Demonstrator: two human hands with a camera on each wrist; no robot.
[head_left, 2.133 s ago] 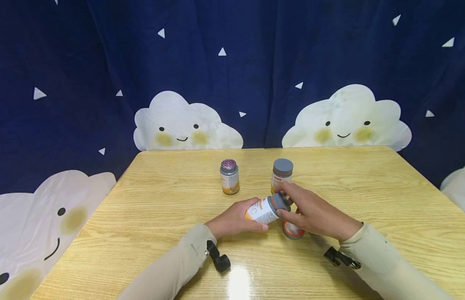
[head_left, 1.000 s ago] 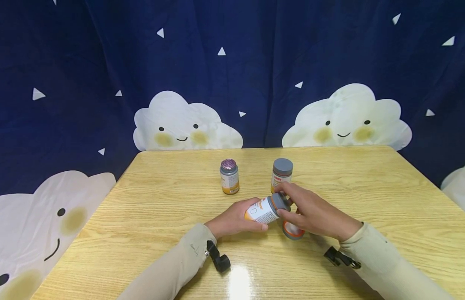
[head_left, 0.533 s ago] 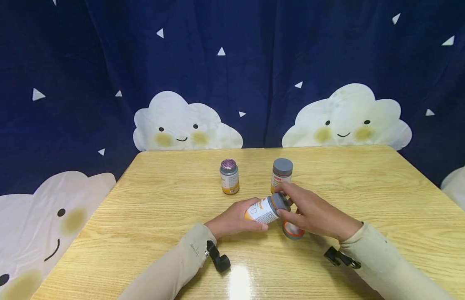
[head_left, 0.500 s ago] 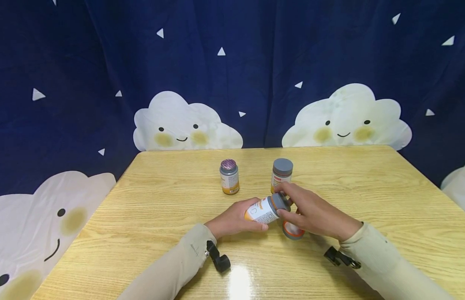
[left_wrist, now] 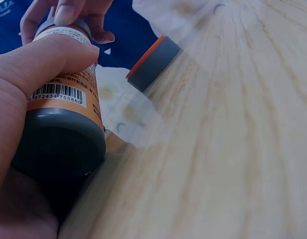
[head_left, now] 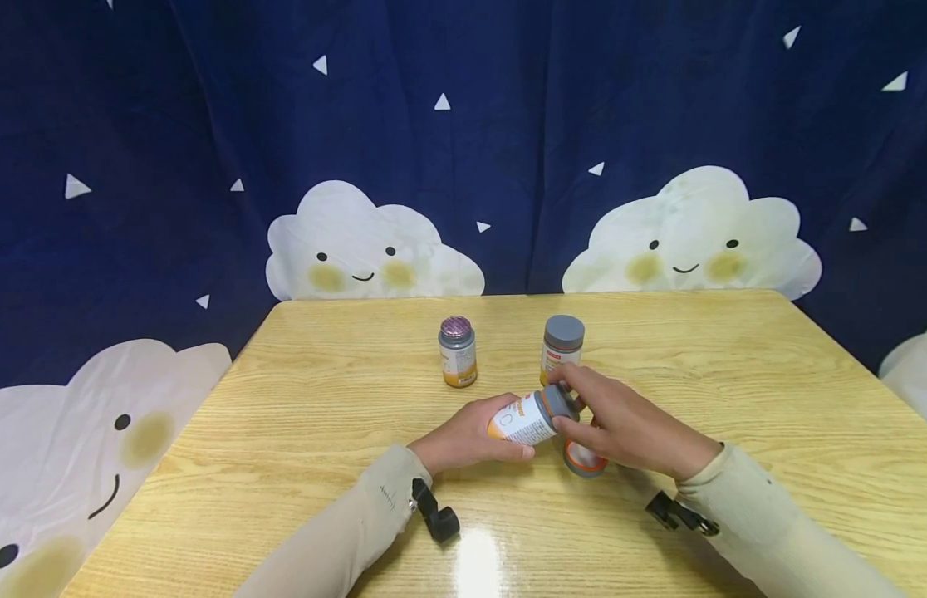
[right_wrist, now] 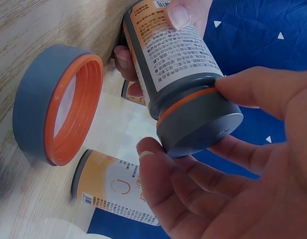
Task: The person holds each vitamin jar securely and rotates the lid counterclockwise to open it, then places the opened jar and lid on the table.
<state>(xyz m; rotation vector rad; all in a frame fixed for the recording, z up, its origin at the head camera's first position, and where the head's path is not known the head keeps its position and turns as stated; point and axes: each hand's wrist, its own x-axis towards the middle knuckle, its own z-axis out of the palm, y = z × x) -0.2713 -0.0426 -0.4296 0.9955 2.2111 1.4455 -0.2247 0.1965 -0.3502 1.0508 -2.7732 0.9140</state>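
In the head view my left hand point(head_left: 463, 438) grips a pill bottle point(head_left: 525, 419), white and orange, tilted with its top toward the right. The left wrist view shows the thumb across the label above the barcode and the bottle's dark base. My right hand point(head_left: 631, 425) holds the grey cap point(right_wrist: 201, 124) of that bottle between thumb and curled fingers. An orange ring shows between cap and neck. Below the right hand a loose grey cap point(head_left: 585, 458) lies on the table, its orange threaded inside facing up.
Two similar bottles stand behind the hands on the wooden table point(head_left: 344, 365). The left bottle point(head_left: 458, 361) has purple foil over its mouth and no cap. The right bottle point(head_left: 564, 336) wears a grey cap, its lower part behind my right hand. A blue curtain point(head_left: 501, 124) hangs behind.
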